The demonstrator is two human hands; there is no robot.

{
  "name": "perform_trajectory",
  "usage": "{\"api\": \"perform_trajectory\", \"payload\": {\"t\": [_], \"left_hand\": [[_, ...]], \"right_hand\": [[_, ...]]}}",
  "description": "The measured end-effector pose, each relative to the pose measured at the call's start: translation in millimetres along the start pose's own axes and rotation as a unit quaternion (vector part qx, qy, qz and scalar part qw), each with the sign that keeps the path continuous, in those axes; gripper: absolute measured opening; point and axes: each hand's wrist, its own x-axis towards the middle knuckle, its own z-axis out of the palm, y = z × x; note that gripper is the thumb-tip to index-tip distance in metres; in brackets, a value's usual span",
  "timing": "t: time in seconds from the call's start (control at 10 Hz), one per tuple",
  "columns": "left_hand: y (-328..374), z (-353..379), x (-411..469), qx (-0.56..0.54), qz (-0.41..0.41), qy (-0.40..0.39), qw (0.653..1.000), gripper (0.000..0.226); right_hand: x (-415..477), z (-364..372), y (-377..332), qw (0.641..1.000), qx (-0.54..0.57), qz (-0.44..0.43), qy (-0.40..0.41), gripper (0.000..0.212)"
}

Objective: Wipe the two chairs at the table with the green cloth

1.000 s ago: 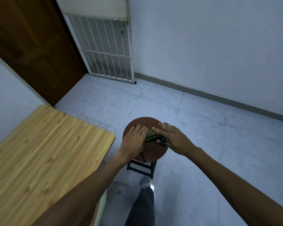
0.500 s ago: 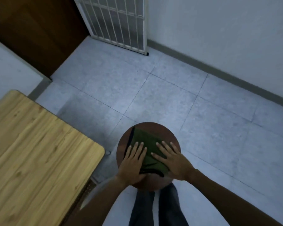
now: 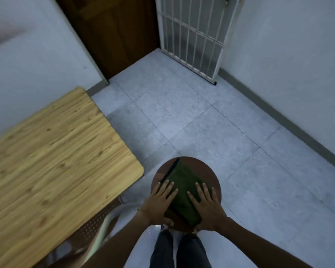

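A folded green cloth [image 3: 182, 188] with a dark edge lies on the round brown seat of a stool [image 3: 211, 175] right in front of me. My left hand [image 3: 159, 206] lies flat on the cloth's left side, fingers spread, thumb at its near edge. On the right side my right hand [image 3: 207, 207] presses down the same way, with its thumb curled at the near corner. A second chair [image 3: 97, 225], with a perforated brown part and a pale frame, shows blurred beside the table at lower left.
The wooden table [image 3: 52, 161] fills the left, its rounded corner close to the stool. Grey tiled floor [image 3: 201, 117] stretches ahead to a dark wooden door [image 3: 116, 31] and a white barred gate [image 3: 191, 33]. My legs stand just behind the stool.
The bunched cloth has been spread flat on the stool seat and both hands now lie on it side by side. My view has tipped down, and the stool is nearer.
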Motion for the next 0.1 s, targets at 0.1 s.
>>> {"api": "perform_trajectory", "payload": {"t": [0.1], "left_hand": [[-3.4, -9.2, -30.8, -0.043, -0.08, 0.065, 0.994, 0.109]], "right_hand": [[0.2, -8.6, -11.4, 0.999, -0.043, 0.009, 0.007, 0.119]]}}
